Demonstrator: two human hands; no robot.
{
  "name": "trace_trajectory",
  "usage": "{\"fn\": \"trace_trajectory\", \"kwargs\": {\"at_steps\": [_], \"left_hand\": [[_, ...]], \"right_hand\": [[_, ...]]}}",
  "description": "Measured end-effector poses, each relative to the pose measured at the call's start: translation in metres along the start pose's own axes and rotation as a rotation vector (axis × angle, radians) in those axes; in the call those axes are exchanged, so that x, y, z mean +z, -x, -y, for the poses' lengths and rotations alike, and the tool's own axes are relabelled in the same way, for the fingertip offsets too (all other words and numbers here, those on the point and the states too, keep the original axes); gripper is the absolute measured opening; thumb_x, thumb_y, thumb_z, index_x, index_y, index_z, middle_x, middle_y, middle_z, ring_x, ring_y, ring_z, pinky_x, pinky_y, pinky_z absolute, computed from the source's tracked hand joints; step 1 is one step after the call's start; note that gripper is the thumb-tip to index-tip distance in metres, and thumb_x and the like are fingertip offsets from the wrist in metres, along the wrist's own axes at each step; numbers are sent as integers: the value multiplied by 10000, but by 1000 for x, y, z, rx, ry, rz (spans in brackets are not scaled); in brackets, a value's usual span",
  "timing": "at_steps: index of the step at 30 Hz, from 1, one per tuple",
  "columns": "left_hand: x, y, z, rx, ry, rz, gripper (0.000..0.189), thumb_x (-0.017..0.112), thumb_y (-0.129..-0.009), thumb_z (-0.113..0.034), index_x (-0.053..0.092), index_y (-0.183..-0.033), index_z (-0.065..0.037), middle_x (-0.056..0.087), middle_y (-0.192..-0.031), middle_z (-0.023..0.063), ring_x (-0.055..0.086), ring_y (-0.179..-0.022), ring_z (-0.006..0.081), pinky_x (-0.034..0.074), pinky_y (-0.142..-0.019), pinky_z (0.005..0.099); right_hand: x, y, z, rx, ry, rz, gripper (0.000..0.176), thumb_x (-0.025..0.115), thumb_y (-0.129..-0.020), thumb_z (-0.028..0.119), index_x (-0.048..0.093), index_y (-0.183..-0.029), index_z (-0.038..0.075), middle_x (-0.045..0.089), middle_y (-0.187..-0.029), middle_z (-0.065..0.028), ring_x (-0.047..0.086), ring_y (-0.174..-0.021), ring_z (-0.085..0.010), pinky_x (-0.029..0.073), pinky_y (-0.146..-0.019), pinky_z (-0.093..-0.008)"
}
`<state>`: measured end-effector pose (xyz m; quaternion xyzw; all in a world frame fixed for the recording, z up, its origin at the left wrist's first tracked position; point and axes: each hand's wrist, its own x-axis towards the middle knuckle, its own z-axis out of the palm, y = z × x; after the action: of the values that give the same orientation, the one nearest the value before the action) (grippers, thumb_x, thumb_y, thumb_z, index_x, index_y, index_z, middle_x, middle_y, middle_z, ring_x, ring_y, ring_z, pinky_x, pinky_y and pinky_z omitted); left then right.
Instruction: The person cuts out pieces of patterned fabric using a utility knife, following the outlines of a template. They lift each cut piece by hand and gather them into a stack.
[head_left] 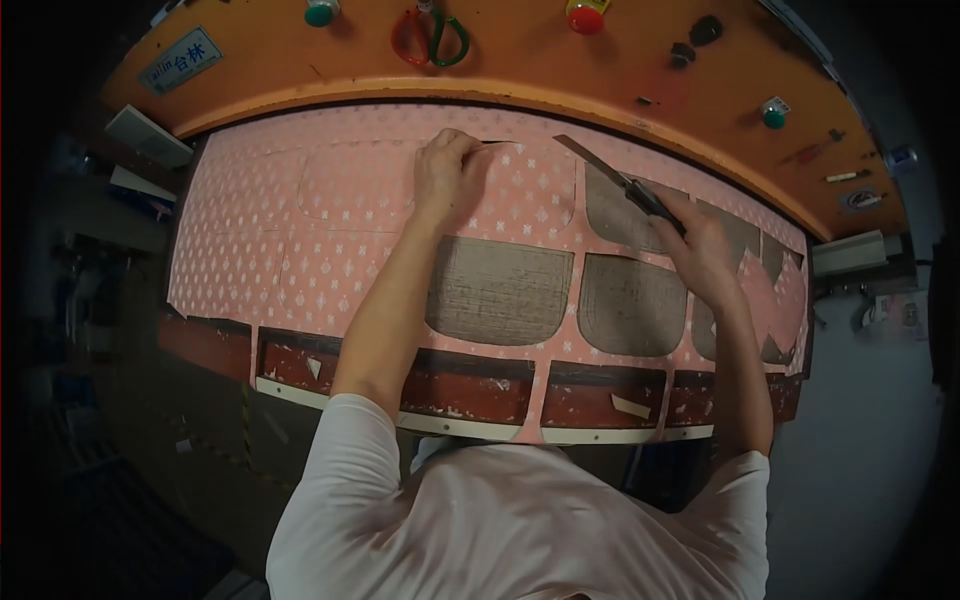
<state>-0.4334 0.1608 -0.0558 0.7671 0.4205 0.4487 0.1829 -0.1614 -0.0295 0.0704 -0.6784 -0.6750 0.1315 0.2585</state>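
Observation:
A pink sheet with a white pattern covers the work surface, with several rounded pieces cut out of it. My left hand pinches the top edge of a cut piece of the pink sheet, where a dark gap shows beside the fingers. My right hand is wrapped round the dark handle of a utility knife. Its long blade points up and left, above the sheet near a cut-out opening. Grey-brown board shows through the openings.
Behind the sheet rises an orange machine housing with a red button, green buttons and scissors with red and green handles. Loose pink scraps lie at the right. Along the front runs a dark red edge.

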Motion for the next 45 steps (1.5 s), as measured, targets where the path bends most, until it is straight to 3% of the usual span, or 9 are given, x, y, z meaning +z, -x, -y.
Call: {"fn": "trace_trajectory", "kwargs": {"at_steps": [1, 7, 10, 16, 22, 31, 34, 40, 45], "left_hand": [[0, 2, -1, -14, 31, 7, 128, 771, -806, -147, 714, -851, -42, 675, -894, 106, 650, -875, 318, 502, -769, 441], [-3, 2, -5, 34, -5, 11, 103, 724, -833, -54, 692, -922, -11, 649, -938, 107, 653, -849, 295, 523, -732, 366], [-3, 1, -1, 47, -33, 28, 111, 719, -836, -42, 690, -939, -12, 645, -950, 97, 652, -874, 281, 523, -741, 356], [-1, 0, 6, 67, -8, -4, 104, 753, -823, -114, 693, -897, -72, 648, -946, 61, 637, -901, 288, 509, -782, 403], [-4, 0, 2, 150, -10, -33, 121, 758, -806, -75, 682, -898, -62, 652, -960, 57, 643, -909, 281, 516, -772, 388], [-10, 3, -4, 135, 110, -120, 133, 751, -812, 6, 675, -915, -28, 647, -982, 80, 655, -803, 217, 527, -662, 316], [-12, 3, -6, 122, 129, -111, 114, 753, -830, -3, 681, -917, -25, 640, -991, 79, 655, -795, 187, 524, -653, 294], [-21, -1, -7, 33, 363, -181, 80, 741, -854, 6, 691, -916, 11, 641, -1005, 65, 646, -847, 133, 530, -685, 258], [-22, 0, 5, -13, 552, -12, 74, 731, -867, -13, 699, -928, 14, 655, -998, 68, 641, -887, 142, 533, -778, 283]], "right_hand": [[2, -21, -7, -28, 61, 63, 360, 581, -903, 68, 630, -1260, 63, 679, -1017, -213, 634, -931, -418, 497, -818, -462], [26, -108, -20, -335, 337, 133, 320, 603, -904, 117, 652, -1219, 86, 679, -982, -187, 651, -961, -383, 516, -824, -483], [33, -129, -14, -375, 418, 191, 311, 587, -930, 152, 656, -1223, 76, 679, -1063, -178, 644, -979, -384, 507, -845, -473], [30, -151, -16, -406, 584, 315, 286, 564, -930, 146, 668, -1192, 95, 678, -975, -172, 653, -931, -372, 522, -794, -468], [7, -144, -23, -366, 664, 316, 285, 569, -913, 124, 672, -1176, 86, 663, -908, -177, 655, -903, -376, 523, -777, -466], [5, -135, -49, -356, 612, 330, 289, 578, -889, 88, 671, -1160, 49, 694, -1004, -194, 651, -956, -389, 516, -838, -477], [-6, -127, -40, -257, 608, 351, 311, 587, -869, 78, 674, -1165, 46, 696, -1039, -195, 650, -978, -386, 513, -863, -479], [-20, -90, -41, -184, 466, 393, 335, 591, -855, 73, 669, -1176, 20, 696, -976, -214, 656, -939, -392, 506, -858, -474], [-26, -51, -13, 84, 223, 459, 357, 567, -864, 152, 686, -1170, 12, 684, -878, -236, 659, -815, -390, 511, -798, -455]]}}
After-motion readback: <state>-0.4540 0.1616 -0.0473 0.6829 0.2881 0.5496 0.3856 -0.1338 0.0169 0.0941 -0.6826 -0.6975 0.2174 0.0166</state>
